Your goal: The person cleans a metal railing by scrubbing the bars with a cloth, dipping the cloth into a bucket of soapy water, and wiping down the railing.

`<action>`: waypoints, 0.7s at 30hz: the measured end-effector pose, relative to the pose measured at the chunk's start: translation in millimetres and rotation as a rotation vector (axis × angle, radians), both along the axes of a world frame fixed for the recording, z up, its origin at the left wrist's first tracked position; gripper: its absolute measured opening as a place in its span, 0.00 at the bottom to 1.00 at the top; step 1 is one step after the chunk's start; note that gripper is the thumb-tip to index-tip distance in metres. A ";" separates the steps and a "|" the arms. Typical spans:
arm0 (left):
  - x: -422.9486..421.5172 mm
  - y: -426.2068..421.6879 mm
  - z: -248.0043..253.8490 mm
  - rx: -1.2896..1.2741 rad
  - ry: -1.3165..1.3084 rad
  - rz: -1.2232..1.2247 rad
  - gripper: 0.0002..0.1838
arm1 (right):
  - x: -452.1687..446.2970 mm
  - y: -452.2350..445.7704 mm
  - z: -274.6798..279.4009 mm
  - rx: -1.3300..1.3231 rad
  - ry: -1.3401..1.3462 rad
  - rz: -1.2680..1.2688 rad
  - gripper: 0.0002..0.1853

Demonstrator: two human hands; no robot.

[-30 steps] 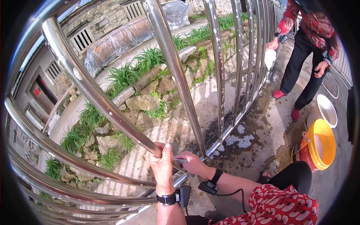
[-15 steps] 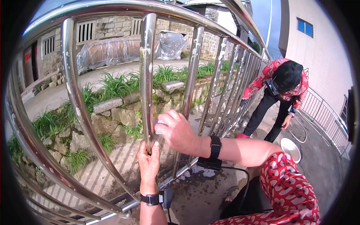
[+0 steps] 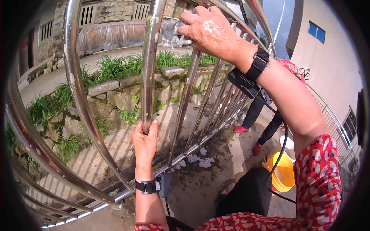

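My left hand (image 3: 145, 142) is wrapped round the lower part of an upright metal bar (image 3: 148, 77), its thumb up along the side. Higher and to the right, my right hand (image 3: 210, 34) has curled fingers, with white suds on its wet back. A silvery, crumpled scrubbing pad (image 3: 184, 38) shows in part under those fingers; the rest is hidden. The right hand is at the top of the neighbouring bar (image 3: 189, 84), but I cannot tell whether the pad touches it. Whitish spots dot the railing.
A yellow bucket (image 3: 283, 175) stands at the right beside a white basin (image 3: 288, 146). Suds (image 3: 202, 161) lie on the wet ground by the bottom rail. Another person (image 3: 266, 115) stands further along the railing. A black cable (image 3: 283, 150) hangs from my right wrist.
My right hand has risen from low on the near bar to the top of the bar on its right. The left hand keeps its hold. The yellow bucket has come into view.
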State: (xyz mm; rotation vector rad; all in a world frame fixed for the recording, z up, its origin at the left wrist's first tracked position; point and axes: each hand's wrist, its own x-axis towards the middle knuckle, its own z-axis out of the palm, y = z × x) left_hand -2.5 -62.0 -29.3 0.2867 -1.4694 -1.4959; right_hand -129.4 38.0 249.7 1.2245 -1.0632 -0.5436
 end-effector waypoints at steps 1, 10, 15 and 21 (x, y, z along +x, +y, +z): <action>3.4 1.2 3.9 0.014 -0.044 -0.004 0.09 | -2.2 0.0 -11.9 0.040 -0.092 0.048 0.03; 4.7 -0.4 2.7 0.000 -0.061 0.017 0.09 | -6.4 10.2 -247.0 0.216 -0.483 0.149 0.12; 5.1 0.6 3.0 0.012 -0.047 -0.026 0.08 | -0.9 7.1 -400.4 0.377 -0.546 -0.049 0.13; 6.6 -0.4 -0.8 -0.051 -0.019 -0.018 0.08 | 1.9 13.9 -398.0 0.605 -0.741 0.039 0.16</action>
